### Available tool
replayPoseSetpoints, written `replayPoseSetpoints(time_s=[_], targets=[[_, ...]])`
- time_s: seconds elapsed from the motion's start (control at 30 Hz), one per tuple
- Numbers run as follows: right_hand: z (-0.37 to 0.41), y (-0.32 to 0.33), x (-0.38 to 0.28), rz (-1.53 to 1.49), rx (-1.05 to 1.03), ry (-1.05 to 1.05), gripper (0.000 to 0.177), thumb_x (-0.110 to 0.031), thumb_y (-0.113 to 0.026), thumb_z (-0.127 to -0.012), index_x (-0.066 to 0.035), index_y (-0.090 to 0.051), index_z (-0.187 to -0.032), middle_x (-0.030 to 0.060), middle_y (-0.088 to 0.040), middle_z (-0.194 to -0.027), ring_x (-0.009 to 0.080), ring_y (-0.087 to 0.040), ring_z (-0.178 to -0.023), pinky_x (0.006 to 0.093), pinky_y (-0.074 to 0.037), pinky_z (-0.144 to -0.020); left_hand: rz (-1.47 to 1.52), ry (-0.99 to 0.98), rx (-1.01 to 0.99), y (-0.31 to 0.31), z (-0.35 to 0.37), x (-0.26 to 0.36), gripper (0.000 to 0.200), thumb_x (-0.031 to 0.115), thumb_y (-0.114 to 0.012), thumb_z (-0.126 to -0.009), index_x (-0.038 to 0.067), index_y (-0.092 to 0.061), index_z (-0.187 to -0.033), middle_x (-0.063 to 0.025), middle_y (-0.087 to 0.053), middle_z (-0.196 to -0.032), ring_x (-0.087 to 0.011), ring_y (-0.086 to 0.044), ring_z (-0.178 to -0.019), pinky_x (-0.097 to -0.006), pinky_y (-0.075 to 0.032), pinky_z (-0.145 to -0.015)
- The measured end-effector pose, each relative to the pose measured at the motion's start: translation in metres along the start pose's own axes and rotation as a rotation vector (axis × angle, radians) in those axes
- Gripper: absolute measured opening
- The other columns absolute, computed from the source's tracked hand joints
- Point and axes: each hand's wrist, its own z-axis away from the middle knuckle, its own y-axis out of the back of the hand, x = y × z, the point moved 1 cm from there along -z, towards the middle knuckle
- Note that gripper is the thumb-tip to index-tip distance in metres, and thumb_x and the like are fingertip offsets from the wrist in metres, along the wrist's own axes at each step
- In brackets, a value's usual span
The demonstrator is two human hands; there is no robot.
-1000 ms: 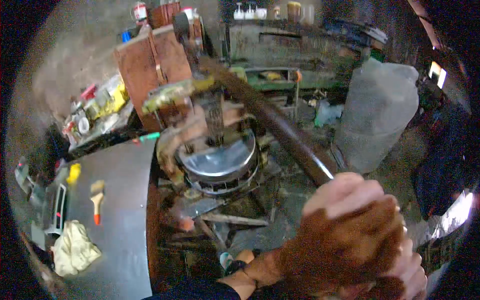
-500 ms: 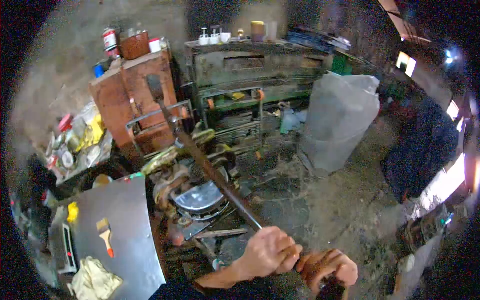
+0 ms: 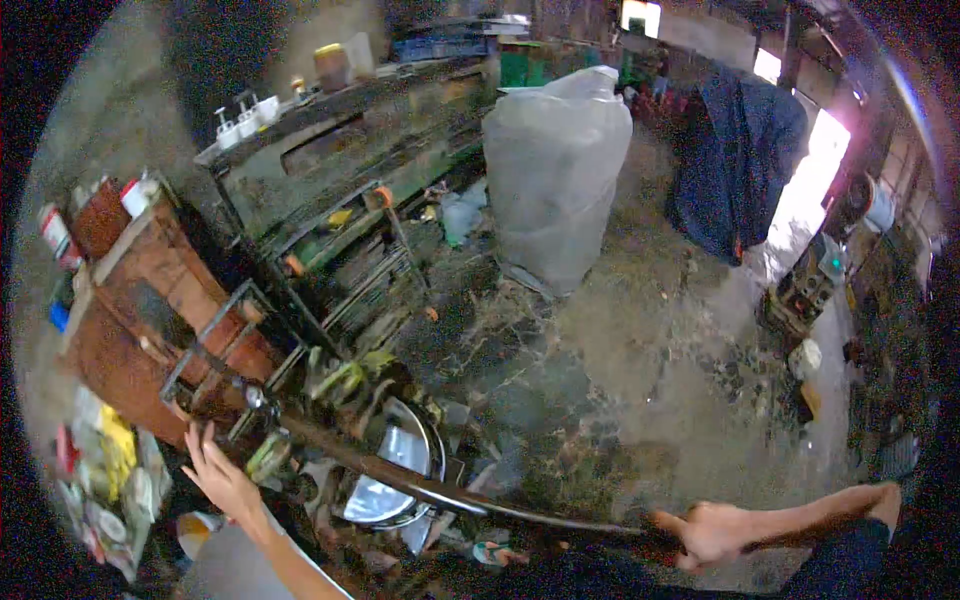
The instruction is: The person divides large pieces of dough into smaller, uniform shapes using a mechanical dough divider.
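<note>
My right hand (image 3: 708,532) is closed around the near end of a long dark metal bar (image 3: 400,478). The bar slants from there across the view to the upper left and carries a shiny round fitting (image 3: 258,397) near its far part. My left hand (image 3: 222,482) reaches out with fingers spread, just below that fitting and holding nothing. Under the bar's middle lies a round metal machine part (image 3: 385,490) with a bright flat face. Beside it are worn gloves or rags (image 3: 345,378).
A rust-red cabinet (image 3: 160,330) stands at left, with containers on top. Behind is a long dark bench (image 3: 340,150) with white pump bottles. A tall translucent plastic-wrapped bundle (image 3: 560,180) and a dark-blue draped shape (image 3: 735,165) stand on the stained floor (image 3: 620,370).
My view has swung to the right. My left hand has come away from beside my right and moved out leftward, opening. The bar has turned to lie flatter across the view.
</note>
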Motion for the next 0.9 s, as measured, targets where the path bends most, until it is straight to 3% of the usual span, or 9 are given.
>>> replayPoseSetpoints(time_s=[0.17, 0.27, 0.33, 0.37, 0.5, 0.6, 0.63, 0.67, 0.9], targets=[[-0.17, -0.135, 0.1, -0.026, 0.388, 0.53, 0.036, -0.039, -0.055, -0.089, -0.009, -0.042, -0.104, 0.0169, -0.055, -0.057, 0.0367, -0.059, -0.052, 0.0464, -0.048, -0.045, 0.061, 0.068, -0.187, -0.004, 0.012, -0.004, 0.046, 0.031, -0.027, -0.102, 0.001, -0.057, -0.121, -0.0092, -0.049, -0.135, -0.03, -0.041, -0.128, -0.0461, -0.02, -0.111], [-0.183, -0.154, 0.103, 0.012, 0.335, 0.292, 0.057, -0.049, -0.053, -0.085, -0.02, -0.038, -0.132, 0.0225, -0.061, -0.076, 0.0415, -0.06, -0.063, 0.0532, -0.048, -0.053, 0.412, 0.06, -0.027, 0.0, 0.011, 0.013, 0.044, 0.029, -0.03, -0.102, -0.001, -0.055, -0.123, -0.0146, -0.046, -0.136, -0.0297, -0.04, -0.129, -0.044, -0.023, -0.11], [-0.14, -0.102, 0.053, -0.169, 0.29, 0.222, 0.04, -0.043, -0.054, -0.087, -0.015, -0.046, -0.114, 0.0216, -0.061, -0.074, 0.0421, -0.061, -0.065, 0.0534, -0.047, -0.053, 0.558, -0.136, 0.0, 0.053, 0.031, 0.123, 0.046, 0.028, -0.032, -0.101, -0.006, -0.049, -0.126, -0.0186, -0.046, -0.134, -0.0315, -0.042, -0.125, -0.0414, -0.028, -0.107], [-0.134, -0.101, 0.055, -0.342, 0.31, 0.586, 0.038, -0.037, -0.056, -0.087, -0.013, -0.045, -0.113, 0.0209, -0.059, -0.068, 0.0434, -0.06, -0.063, 0.0533, -0.047, -0.053, 0.724, -0.195, -0.099, 0.065, 0.053, 0.167, 0.048, 0.032, -0.035, -0.099, -0.008, -0.049, -0.121, -0.0175, -0.049, -0.128, -0.0301, -0.048, -0.116, -0.0412, -0.035, -0.102], [-0.05, -0.033, 0.02, -0.29, 0.378, 0.73, 0.034, -0.033, -0.056, -0.089, -0.009, -0.044, -0.11, 0.0191, -0.058, -0.063, 0.0433, -0.059, -0.057, 0.0508, -0.048, -0.05, 0.578, -1.189, -0.588, 0.092, 0.151, 0.307, 0.025, 0.027, -0.055, -0.082, 0.015, -0.049, -0.06, 0.0008, -0.046, -0.058, -0.0167, -0.048, -0.053, -0.03, -0.038, -0.05], [-0.11, -0.074, 0.048, -0.241, 0.467, 0.75, 0.036, -0.035, -0.053, -0.09, -0.005, -0.044, -0.108, 0.02, -0.057, -0.061, 0.0427, -0.058, -0.055, 0.0496, -0.049, -0.05, 0.482, -1.215, -0.511, 0.053, 0.219, 0.299, 0.034, 0.023, -0.05, -0.081, 0.019, -0.039, -0.049, 0.0016, -0.035, -0.049, -0.0141, -0.04, -0.044, -0.0301, -0.029, -0.044], [-0.16, -0.105, 0.057, -0.243, 0.441, 0.71, 0.038, -0.037, -0.052, -0.091, -0.003, -0.044, -0.107, 0.0209, -0.057, -0.061, 0.0425, -0.058, -0.054, 0.0493, -0.05, -0.05, 0.509, -1.229, -0.242, 0.013, 0.266, 0.28, 0.033, 0.024, -0.051, -0.08, 0.019, -0.042, -0.049, 0.0013, -0.039, -0.049, -0.0143, -0.041, -0.043, -0.0295, -0.032, -0.044], [-0.221, -0.148, 0.067, -0.149, 0.616, 0.776, 0.043, -0.041, -0.051, -0.09, -0.003, -0.044, -0.109, 0.0217, -0.057, -0.06, 0.0419, -0.059, -0.056, 0.0487, -0.051, -0.051, 0.354, -1.208, -0.419, -0.015, 0.306, 0.256, 0.029, 0.031, -0.052, -0.078, 0.015, -0.052, -0.053, -0.0021, -0.056, -0.053, -0.0194, -0.049, -0.042, -0.0351, -0.039, -0.039], [-0.148, -0.099, 0.029, -0.389, 0.453, 0.814, 0.038, -0.032, -0.053, -0.09, 0.0, -0.044, -0.108, 0.025, -0.061, -0.071, 0.0429, -0.062, -0.063, 0.051, -0.052, -0.057, 0.394, -1.024, -0.411, 0.044, 0.248, 0.275, 0.032, 0.018, -0.05, -0.08, 0.013, -0.046, -0.049, -0.0035, -0.045, -0.049, -0.0216, -0.045, -0.047, -0.036, -0.035, -0.051]])
